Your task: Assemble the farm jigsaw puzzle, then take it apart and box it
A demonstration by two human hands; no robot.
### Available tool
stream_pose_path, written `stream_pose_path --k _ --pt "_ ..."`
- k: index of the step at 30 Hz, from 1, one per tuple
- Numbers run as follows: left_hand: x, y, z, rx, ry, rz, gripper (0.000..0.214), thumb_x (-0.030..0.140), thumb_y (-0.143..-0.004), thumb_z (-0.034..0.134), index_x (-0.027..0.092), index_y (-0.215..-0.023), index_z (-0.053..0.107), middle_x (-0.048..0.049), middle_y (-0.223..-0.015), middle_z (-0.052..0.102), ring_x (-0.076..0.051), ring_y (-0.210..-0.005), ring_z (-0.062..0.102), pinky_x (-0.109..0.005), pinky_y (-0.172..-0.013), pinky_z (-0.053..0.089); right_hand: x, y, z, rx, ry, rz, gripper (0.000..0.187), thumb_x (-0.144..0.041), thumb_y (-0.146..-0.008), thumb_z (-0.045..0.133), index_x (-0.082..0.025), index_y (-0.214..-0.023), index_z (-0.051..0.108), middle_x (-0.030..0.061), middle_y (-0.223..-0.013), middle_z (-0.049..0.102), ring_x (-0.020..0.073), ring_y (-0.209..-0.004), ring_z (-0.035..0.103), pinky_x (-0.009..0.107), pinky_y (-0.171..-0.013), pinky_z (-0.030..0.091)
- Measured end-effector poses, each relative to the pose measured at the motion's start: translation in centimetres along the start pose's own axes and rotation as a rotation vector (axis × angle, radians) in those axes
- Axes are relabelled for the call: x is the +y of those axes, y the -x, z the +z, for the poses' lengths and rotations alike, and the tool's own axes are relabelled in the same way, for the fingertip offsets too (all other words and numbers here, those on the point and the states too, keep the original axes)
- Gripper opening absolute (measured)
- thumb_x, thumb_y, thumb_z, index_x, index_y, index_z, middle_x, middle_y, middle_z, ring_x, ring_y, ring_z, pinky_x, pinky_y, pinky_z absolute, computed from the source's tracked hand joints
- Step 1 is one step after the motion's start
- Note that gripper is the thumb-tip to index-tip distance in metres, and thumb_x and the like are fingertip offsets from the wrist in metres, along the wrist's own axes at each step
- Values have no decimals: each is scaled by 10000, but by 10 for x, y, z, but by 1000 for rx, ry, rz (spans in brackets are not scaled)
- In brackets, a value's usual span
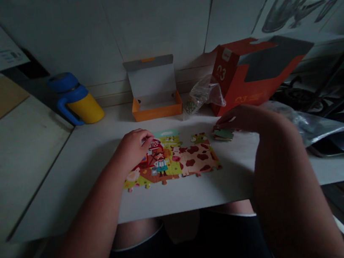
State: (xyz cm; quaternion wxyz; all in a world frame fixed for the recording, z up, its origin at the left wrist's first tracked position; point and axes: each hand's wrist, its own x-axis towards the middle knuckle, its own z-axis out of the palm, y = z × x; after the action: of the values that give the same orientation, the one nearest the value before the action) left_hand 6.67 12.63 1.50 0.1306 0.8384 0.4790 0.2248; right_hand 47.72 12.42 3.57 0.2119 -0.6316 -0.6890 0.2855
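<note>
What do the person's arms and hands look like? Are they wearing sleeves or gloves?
Both arms are bare all the way along, with no sleeves showing. The left hand and right hand have no gloves. I see no watch, bracelet or rings, though the picture is dim. Each forearm looks thick and rounded close to the camera.

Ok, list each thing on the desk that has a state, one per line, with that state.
jigsaw puzzle: partly assembled, flat on the white desk
left hand: resting on the puzzle's upper left
right hand: on a small stack of loose pieces
small orange box: open, lid up
red carton: lying on its side
clear bag: crumpled
blue and yellow bottle: capped
</note>
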Motion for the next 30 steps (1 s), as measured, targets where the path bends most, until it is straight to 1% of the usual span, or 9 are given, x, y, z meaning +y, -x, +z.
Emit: stream_pose_path --k 3,6,8,11,13,14,19,24,30 --pt "-3 0 1 -47 -26 11 190 260 -987 587 218 -993 773 -80 -1013 776 -255 -946 713 -397 -916 539 -7 -1 1 -98 141 88 54 -287 -804 834 -250 -820 870 58 -714 783 183 -553 628 355 -590 518" --pt "-3 1 5 -91 -3 38 168 298 -977 640 219 -1010 784 -82 -993 752 -255 -949 705 -389 -913 536 -19 -1 4 66 286 129 83 -278 -829 847 -213 -878 859 92 -798 800 218 -632 676 385 -662 522" --pt "-2 2 7 -114 17 52 158 339 -946 713 220 -1019 785 -81 -1013 735 -253 -969 700 -380 -925 535 -31 -1 11 188 345 38 139 -301 -877 817 -201 -968 852 100 -826 796 229 -672 686 387 -683 512" --pt "-1 3 10 -128 11 54 253 373 -868 819 212 -1055 766 -79 -1078 702 -254 -998 685 -363 -922 534 -53 -2 32 273 318 -256 197 -299 -939 750 -201 -1092 828 107 -953 801 234 -792 716 367 -735 526" --pt "1 3 11 -141 -11 37 306 370 -840 849 199 -1071 745 -78 -1094 680 -255 -1003 672 -353 -901 529 -69 -3 52 209 294 -370 201 -319 -940 753 -196 -1084 821 115 -1020 797 241 -835 724 367 -757 549" --pt "2 3 11 -151 -20 22 309 361 -832 856 191 -1061 735 -76 -1083 671 -256 -997 667 -349 -887 524 -76 -3 64 132 300 -405 223 -344 -945 755 -199 -1103 816 115 -1049 796 245 -863 730 370 -782 558" --pt "6 2 12 -155 49 -81 348 272 -775 887 204 -1022 653 -45 -1034 665 -232 -925 652 -321 -809 489 -100 0 107 -84 443 -460 390 -420 -919 790 -169 -1217 777 166 -1206 740 313 -1068 717 393 -917 551" --pt "11 4 9 -149 118 -129 467 279 -707 931 239 -982 556 13 -926 660 -199 -810 612 -290 -704 414 -100 -1 118 -106 435 -427 440 -451 -907 804 -156 -1227 745 173 -1235 697 318 -1095 698 393 -963 538" --pt "10 5 10 -169 98 -93 438 301 -734 904 254 -951 526 45 -828 625 -181 -734 569 -278 -642 341 -90 -7 122 -98 386 -406 446 -457 -872 837 -147 -1174 730 192 -1249 674 321 -1084 692 403 -960 538"
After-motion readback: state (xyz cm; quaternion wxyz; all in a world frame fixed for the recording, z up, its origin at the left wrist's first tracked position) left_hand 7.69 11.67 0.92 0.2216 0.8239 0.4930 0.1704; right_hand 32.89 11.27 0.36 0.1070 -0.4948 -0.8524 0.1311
